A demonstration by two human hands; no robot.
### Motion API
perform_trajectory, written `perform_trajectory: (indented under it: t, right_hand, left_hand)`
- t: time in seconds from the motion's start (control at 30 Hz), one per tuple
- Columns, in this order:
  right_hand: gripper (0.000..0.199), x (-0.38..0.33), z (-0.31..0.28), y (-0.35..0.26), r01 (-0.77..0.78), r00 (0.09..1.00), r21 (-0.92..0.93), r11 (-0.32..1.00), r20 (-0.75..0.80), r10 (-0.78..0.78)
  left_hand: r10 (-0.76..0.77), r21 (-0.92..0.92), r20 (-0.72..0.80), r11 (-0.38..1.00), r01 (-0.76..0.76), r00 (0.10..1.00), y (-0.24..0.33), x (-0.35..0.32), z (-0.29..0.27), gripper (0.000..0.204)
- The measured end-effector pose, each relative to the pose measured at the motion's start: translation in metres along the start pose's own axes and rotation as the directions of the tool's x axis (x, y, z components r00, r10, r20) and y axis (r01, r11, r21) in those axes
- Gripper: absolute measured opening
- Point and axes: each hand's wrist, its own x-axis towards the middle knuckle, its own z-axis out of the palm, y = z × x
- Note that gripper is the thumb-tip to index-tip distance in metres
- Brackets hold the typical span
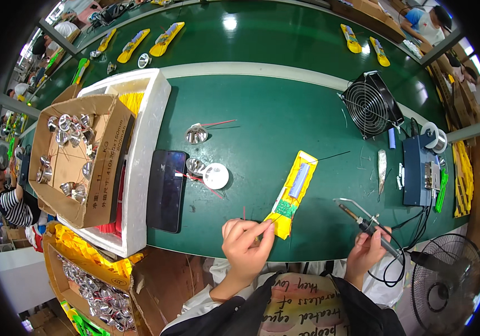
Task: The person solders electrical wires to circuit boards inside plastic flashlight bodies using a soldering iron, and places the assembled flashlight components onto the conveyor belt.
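In front of me a yellow plastic casing half [300, 193] lies aslant on the green bench. It carries a blue cylindrical battery cell [299, 180] and a small green circuit board [284, 209], and a dark wire runs off its far end. My left hand [246, 246] is closed in a pinch, its fingertips at the board's left edge. What is between them is too small to make out; a bit of red wire sticks up beside the hand. My right hand [367, 252] grips a soldering iron [368, 227] with a bent metal tube alongside, its tip apart from the board.
Left stand a phone [166, 190], a white roll [216, 176], reflector cups [196, 134] and a cardboard box [108, 168] on a white foam tray [153, 106]. Right are a black fan [370, 106], a blue soldering station [417, 171] and a solder spool [434, 136]. More casings [167, 39] lie beyond.
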Motion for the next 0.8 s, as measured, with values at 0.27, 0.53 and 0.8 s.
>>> perform_trajectory:
  t: [0.27,0.53,0.8]
  right_hand:
    - [0.022,-0.03,0.016,-0.001,-0.14,0.978,-0.051,0.989,0.151,0.146]
    - [0.018,-0.036,0.028,0.006,-0.094,0.964,-0.142,0.985,0.235,0.126]
    - [0.017,-0.037,0.037,0.006,-0.071,0.963,-0.23,0.971,0.238,0.127]
  left_hand:
    - [-0.021,0.06,-0.003,0.998,0.021,1.0,0.004,0.002,0.005,0.015]
    - [-0.034,0.086,-0.008,0.996,0.034,0.999,0.002,0.001,0.007,0.014]
    - [-0.021,0.1,0.006,0.995,0.021,1.0,0.0,0.003,0.007,0.014]
